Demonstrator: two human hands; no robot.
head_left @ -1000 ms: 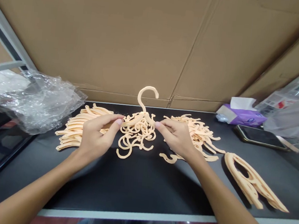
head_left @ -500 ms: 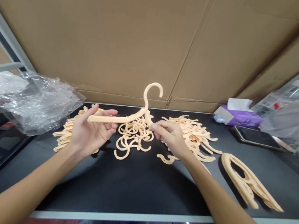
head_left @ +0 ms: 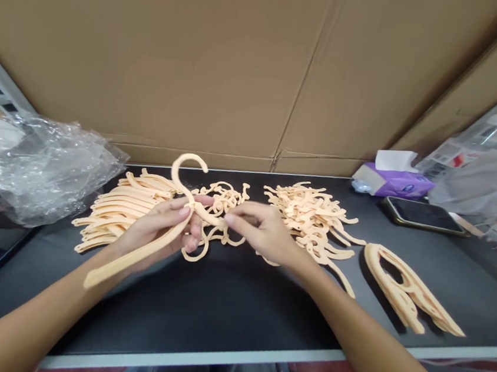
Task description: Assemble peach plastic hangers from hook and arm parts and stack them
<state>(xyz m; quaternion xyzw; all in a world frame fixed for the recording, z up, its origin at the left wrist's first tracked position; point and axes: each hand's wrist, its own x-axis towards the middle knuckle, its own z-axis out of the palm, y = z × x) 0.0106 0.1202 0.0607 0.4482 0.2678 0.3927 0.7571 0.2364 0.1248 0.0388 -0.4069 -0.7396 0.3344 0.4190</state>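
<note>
A pale orange plastic hanger (head_left: 144, 250) with a curved hook is held up over the table, its long arm slanting down to the left across my left forearm. My left hand (head_left: 162, 224) grips it at the joint below the hook, thumb on top. My right hand (head_left: 266, 229) pinches the end of the hanger's short right part between thumb and fingers. Behind my hands lies a heap of loose hooks (head_left: 224, 198). Hanger arms (head_left: 115, 210) are stacked in a row at the left, and a pile of curved arm pieces (head_left: 316, 217) lies at the right.
Folded hangers (head_left: 410, 289) rest at the right on the black table (head_left: 218, 307). Behind them are a phone (head_left: 423, 215) and a purple tissue pack (head_left: 402, 181). Crumpled clear plastic (head_left: 46, 168) sits at the left, and cardboard (head_left: 198, 68) stands behind the table.
My left hand has moved from the hanger's long arm to its joint. The hanger has shifted left and lower, with its long arm now slanting down. My right hand has moved slightly left.
</note>
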